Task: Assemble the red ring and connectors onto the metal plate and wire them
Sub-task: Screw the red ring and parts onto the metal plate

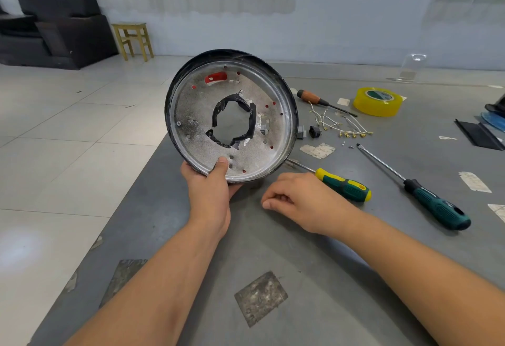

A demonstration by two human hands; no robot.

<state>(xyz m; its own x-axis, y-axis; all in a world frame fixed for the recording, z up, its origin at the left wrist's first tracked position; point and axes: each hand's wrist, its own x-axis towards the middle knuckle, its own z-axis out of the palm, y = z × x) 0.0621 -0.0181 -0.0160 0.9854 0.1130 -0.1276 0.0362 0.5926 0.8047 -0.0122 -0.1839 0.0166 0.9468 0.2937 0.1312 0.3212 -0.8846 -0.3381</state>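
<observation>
- Setting: grey worktable [273,263] in a tiled room; dark armchair [54,23] and yellow stool [133,39] far beyond the hands, by the curtained wall.
- Left hand [210,195]: grips the lower rim of the metal plate [191,116], thumb on its face, fingers behind; plate held tilted up on edge, facing the camera.
- Right hand [297,201]: rests on the table just right of the left hand, fingers loosely curled; whether they pinch a small part cannot be told.
- Red ring [216,77]: red shows through a slot and several small holes, so it appears to sit behind the plate; one screw [178,123] is visible at the plate's left.
- Black tape [235,121]: lines the central opening.
- Yellow-green screwdriver [341,184]: just beyond the right hand.
- Dark green screwdriver [426,195]: farther right.
- Connectors [314,131] and wires [341,124]: loose on the table, right of the plate; judged not yet fitted or wired.
- Orange-handled screwdriver [314,98], yellow tape roll [378,101]: farthest out, right.
</observation>
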